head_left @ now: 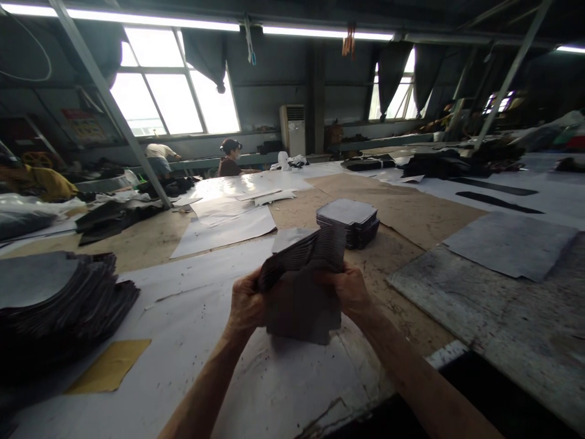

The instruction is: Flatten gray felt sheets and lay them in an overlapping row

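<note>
A stack of dark cut fabric pieces (301, 299) is held up over the white paper, its layers fanned along the top edge. My left hand (247, 302) is closed on the stack's left side, and my right hand (353, 292) grips its right side. The fingers behind the stack are hidden. Just beyond it sits a neat pile of dark pieces (350, 222) with a pale grey top. At the far left stands a taller, uneven pile of dark pieces (82, 299), also topped with a pale sheet.
White paper (183, 317) covers the near table, with a yellow-brown card (109, 366) on it. To the right lie a speckled board (425, 286) and a grey sheet (512, 244). A slanted metal pole (109, 103) rises at left. Other people work farther back.
</note>
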Action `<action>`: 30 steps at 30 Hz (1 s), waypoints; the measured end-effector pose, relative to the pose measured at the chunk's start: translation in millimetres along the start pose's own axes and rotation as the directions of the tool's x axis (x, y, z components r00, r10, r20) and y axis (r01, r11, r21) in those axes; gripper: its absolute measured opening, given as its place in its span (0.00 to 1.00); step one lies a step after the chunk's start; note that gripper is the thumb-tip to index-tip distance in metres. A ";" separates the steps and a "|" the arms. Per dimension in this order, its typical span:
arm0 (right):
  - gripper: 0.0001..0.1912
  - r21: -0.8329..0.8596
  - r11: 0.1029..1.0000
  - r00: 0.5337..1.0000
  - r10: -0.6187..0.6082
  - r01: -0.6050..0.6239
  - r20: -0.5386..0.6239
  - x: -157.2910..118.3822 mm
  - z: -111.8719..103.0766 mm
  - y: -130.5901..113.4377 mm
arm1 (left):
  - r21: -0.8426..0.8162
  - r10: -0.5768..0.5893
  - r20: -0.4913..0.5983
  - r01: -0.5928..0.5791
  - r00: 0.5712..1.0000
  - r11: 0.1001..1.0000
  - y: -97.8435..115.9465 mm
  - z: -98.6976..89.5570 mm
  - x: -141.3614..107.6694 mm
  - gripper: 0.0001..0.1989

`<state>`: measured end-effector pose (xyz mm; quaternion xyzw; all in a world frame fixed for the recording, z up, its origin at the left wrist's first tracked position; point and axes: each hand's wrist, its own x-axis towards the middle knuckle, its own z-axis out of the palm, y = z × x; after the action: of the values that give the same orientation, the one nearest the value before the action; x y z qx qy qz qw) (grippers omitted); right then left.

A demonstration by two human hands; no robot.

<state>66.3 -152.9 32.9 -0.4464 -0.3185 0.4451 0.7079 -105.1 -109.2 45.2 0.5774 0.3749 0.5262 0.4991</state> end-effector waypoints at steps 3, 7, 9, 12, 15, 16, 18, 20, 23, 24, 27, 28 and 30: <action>0.12 -0.031 0.991 0.989 -0.134 0.133 -0.065 0.6 -1.6 5.8 | -0.145 -0.106 0.089 0.118 0.990 0.982 4.5 -1.4 0.4 0.21; 0.14 -0.012 0.995 0.994 -0.102 0.102 -0.033 -1.2 -0.8 1.6 | -0.176 -0.224 0.217 0.264 0.950 0.949 5.2 -3.6 0.2 0.23; 0.17 0.031 1.000 1.000 -0.001 0.002 -0.014 -2.7 0.7 -2.9 | -0.154 -0.267 0.199 0.299 0.943 0.942 3.5 -3.2 -0.7 0.17; 0.21 0.070 0.992 0.995 0.101 -0.101 -0.008 -4.5 3.5 -8.3 | -0.186 -0.347 0.184 0.380 0.919 0.906 1.6 -1.6 -1.5 0.14; 0.22 0.085 0.986 0.990 0.141 -0.141 -0.001 -4.7 5.8 -10.8 | -0.220 -0.415 0.202 0.454 0.887 0.864 1.8 -1.0 -0.6 0.15; 0.22 0.088 0.985 0.989 0.148 -0.147 0.002 -4.4 6.1 -11.3 | -0.226 -0.429 0.206 0.469 0.880 0.854 2.2 -1.0 -0.1 0.15; 0.22 0.097 0.982 0.987 0.162 -0.162 0.006 -3.7 6.1 -11.9 | -0.239 -0.442 0.220 0.487 0.870 0.840 3.3 -0.7 0.7 0.15; 0.22 0.103 0.978 0.983 0.183 -0.183 0.015 -3.0 5.3 -12.3 | -0.250 -0.445 0.228 0.493 0.866 0.833 4.1 0.1 0.7 0.15; 0.21 0.079 0.972 0.975 0.220 -0.222 0.038 -2.3 3.7 -12.5 | -0.253 -0.441 0.217 0.486 0.871 0.836 2.9 1.8 -0.1 0.14; 0.19 0.074 0.970 0.973 0.228 -0.231 0.047 -2.0 3.2 -12.4 | -0.248 -0.439 0.209 0.481 0.874 0.841 1.8 2.1 -0.3 0.14; 0.17 0.099 0.968 0.972 0.229 -0.232 0.046 -0.2 1.7 -11.7 | -0.201 -0.414 0.188 0.448 0.891 0.871 -2.3 1.6 -0.2 0.12; 0.17 0.105 0.966 0.971 0.235 -0.238 0.040 0.5 0.9 -11.4 | -0.171 -0.380 0.183 0.410 0.907 0.896 -3.3 1.1 -0.1 0.11; 0.18 0.090 0.967 0.971 0.236 -0.237 0.025 1.2 -0.9 -10.3 | -0.099 -0.254 0.180 0.275 0.950 0.956 -4.0 0.1 -0.1 0.10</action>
<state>71.2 -154.2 42.0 -0.4449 -0.2469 0.5437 0.6675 -104.6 -108.5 41.3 0.5318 0.3733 0.4268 0.6291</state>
